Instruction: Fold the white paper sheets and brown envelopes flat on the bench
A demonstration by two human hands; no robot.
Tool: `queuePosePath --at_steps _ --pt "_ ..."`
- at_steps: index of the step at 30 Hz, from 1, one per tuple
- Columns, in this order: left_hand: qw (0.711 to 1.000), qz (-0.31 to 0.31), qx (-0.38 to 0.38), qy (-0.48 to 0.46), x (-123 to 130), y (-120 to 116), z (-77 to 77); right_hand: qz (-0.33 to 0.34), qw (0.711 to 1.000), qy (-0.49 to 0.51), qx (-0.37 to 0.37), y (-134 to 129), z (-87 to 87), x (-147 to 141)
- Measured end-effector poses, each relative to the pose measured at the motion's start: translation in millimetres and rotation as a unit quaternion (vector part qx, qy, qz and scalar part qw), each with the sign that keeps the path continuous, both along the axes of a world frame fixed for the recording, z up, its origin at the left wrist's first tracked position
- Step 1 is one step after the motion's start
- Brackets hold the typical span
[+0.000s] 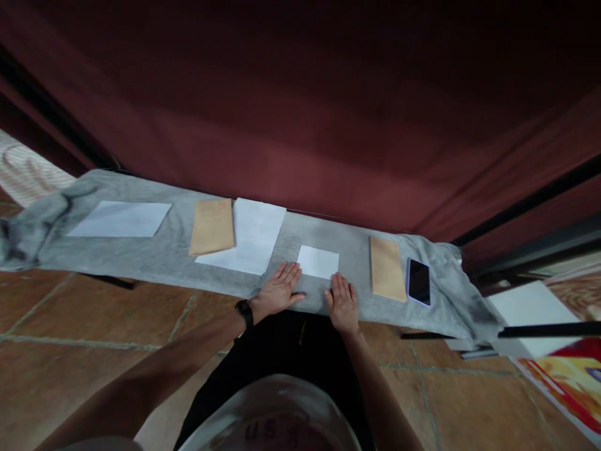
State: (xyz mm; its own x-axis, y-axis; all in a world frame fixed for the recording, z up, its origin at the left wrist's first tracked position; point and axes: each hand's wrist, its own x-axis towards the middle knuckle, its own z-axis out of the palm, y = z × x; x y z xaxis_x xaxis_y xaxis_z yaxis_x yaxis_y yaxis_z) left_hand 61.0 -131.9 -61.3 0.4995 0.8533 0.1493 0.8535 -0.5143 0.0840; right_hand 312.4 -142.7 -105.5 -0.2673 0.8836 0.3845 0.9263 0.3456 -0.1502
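A small white sheet of paper (318, 261), perhaps folded, lies flat on the grey cloth (350, 254) in front of me. My left hand (280, 289) rests palm down at its lower left corner, fingers stretched out. At the lower right corner lies my right hand (342, 302), also flat, its fingertips at the paper's edge. Neither hand grips anything. Left of the small sheet are larger white sheets (258, 235), partly covered by a brown envelope (212, 225). A second brown envelope (387, 268) lies to the right of my right hand.
A phone (419, 282) with a dark screen sits beside the right envelope. Another white sheet (123, 219) lies at the far left. A dark red curtain (300, 144) rises behind the cloth-covered surface. Tiled floor (79, 319) shows below, with a colourful printed sheet (566, 369) at lower right.
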Motion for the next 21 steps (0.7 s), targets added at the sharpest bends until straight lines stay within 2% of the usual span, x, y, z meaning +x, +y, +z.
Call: queuePosePath --at_steps 5,9,12,16,21 --pt "0.999 -0.018 0.016 -0.027 35 20 -3.4 -0.009 1.000 -0.002 0.002 0 1.8 -3" --pt "0.997 -0.051 -0.014 -0.055 83 44 -14.1 -0.018 1.000 -0.002 -0.008 2 3.4 -5" --pt "0.996 -0.048 -0.047 -0.060 108 62 -19.6 -0.024 1.000 -0.004 -0.014 3 3.4 -6" --pt "0.996 -0.023 -0.070 -0.057 110 78 -19.0 -0.032 0.999 0.004 -0.011 4 3.1 -9" --pt "0.997 0.028 -0.040 -0.051 83 85 -18.8 -0.035 0.999 0.021 -0.008 4 5.9 -9"
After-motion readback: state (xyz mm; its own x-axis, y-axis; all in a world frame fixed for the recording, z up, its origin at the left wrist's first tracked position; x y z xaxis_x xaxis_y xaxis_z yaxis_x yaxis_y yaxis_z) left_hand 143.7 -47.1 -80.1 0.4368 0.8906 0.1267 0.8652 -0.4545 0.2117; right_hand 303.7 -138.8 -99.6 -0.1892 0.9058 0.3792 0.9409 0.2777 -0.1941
